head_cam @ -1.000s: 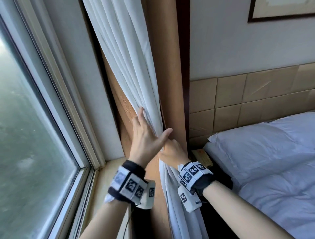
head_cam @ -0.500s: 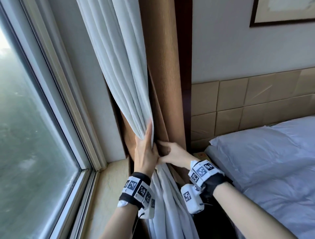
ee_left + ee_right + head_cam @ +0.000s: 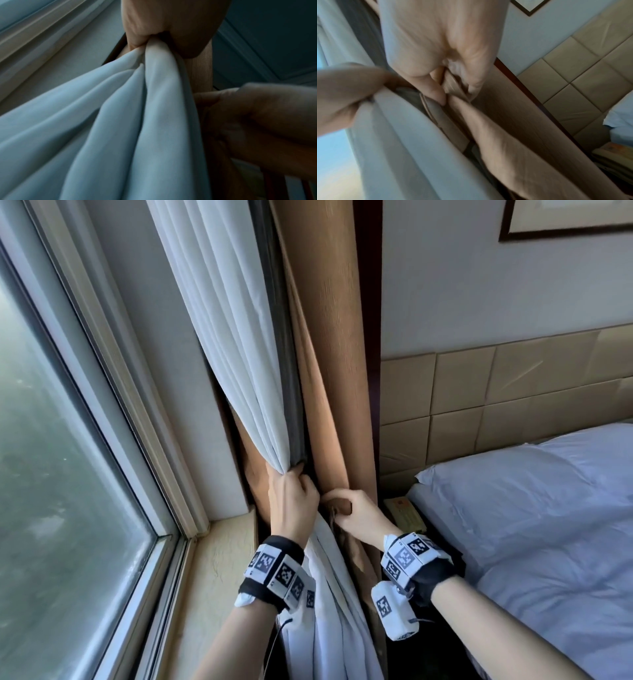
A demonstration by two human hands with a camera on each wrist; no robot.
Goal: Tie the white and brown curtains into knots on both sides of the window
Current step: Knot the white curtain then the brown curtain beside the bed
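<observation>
- A second ago the left hand [image 3: 291, 501] lay flat and open against the thin white pleated curtain [image 3: 233, 344]; now its fingers are curled tight round the gathered folds, bunching them into one rope at sill height.
- The right hand [image 3: 356, 515], then half hidden behind the white cloth, now pinches a fold of the heavy brown woven curtain [image 3: 329, 371] between thumb and fingers (the right wrist view shows the fold caught there, though blurred).
- Both curtains of this side are therefore in hand, just beside each other by the dark wooden post [image 3: 375, 337]; I judge the gathering done and the crossing for the knot not yet begun.
- Around: the large glass window [image 3: 68, 474] and pale stone sill [image 3: 219, 559] to the left, the bed with white bedding [image 3: 531, 525] and tan padded headboard [image 3: 496, 398] to the right.
- The post and the small bedside stand [image 3: 404, 510] sit close, leaving little room for swinging cloth round.
</observation>
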